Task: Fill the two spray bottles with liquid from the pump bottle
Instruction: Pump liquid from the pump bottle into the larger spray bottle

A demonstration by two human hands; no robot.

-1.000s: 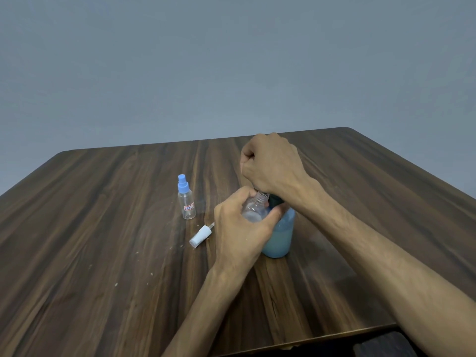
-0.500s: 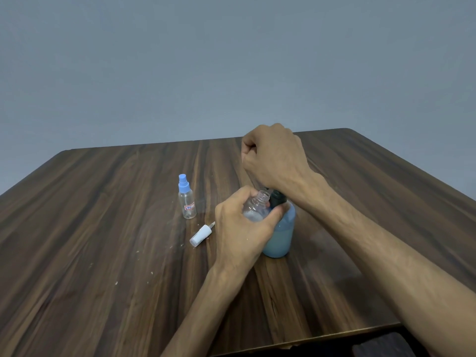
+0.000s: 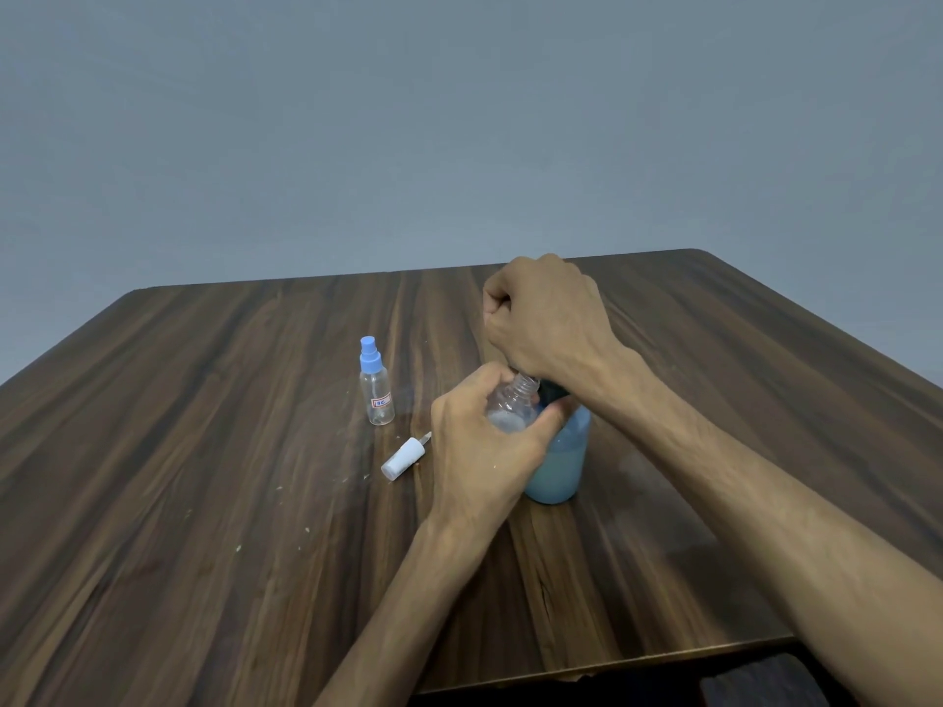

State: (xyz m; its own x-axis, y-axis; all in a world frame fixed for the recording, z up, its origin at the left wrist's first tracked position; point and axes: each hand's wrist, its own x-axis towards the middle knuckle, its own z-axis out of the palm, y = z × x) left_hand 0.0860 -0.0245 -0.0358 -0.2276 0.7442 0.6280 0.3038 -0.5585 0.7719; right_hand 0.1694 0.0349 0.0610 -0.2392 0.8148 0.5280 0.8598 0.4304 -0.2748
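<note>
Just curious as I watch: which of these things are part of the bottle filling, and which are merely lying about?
Part of the job:
- open spray bottle in the left hand
- pump bottle under the right hand
- blue-capped spray bottle
- white spray cap

Lying about:
- pale crumbs on the table

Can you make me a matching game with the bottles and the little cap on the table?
Things:
1. open spray bottle
2. blue-topped spray bottle
3. white spray cap
4. pump bottle

Where or how:
A. lying on its side on the table
B. held in the left hand
C. holds light blue liquid, under the right hand
D. standing alone, cap on

Pairs: 1-B, 2-D, 3-A, 4-C
</note>
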